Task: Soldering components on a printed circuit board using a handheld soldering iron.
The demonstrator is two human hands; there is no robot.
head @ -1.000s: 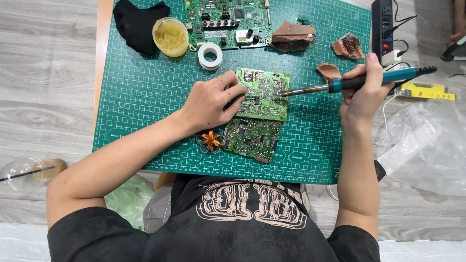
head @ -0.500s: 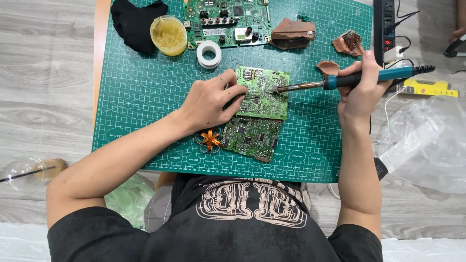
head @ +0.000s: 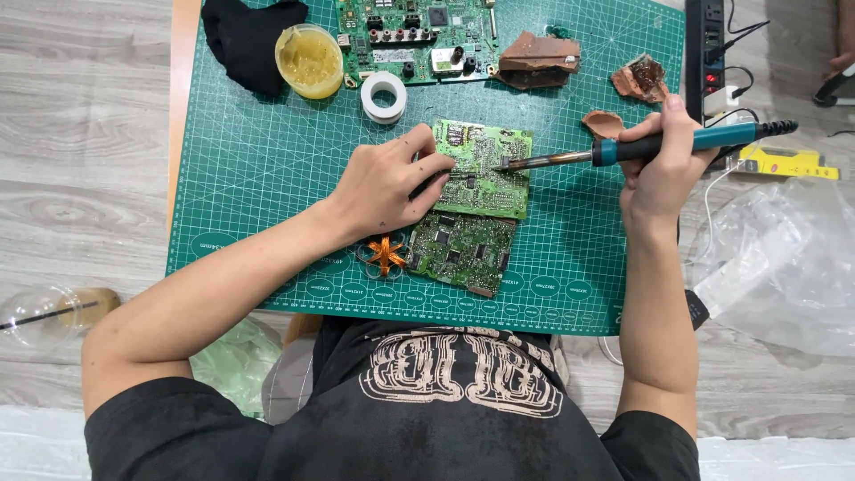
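Soldering iron (head: 650, 147) tip advanced onto small circuit board (head: 485, 169); right hand (head: 663, 165) clenched around iron; left hand (head: 387, 191) flat, pinning board; risk: hot tip slipping toward fingers.

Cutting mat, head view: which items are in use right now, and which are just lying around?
In use:
left hand steadying the light green circuit board
right hand holding the soldering iron, tip on that board

Lying about:
dark green board
large board
solder reel
yellow tub
black cloth
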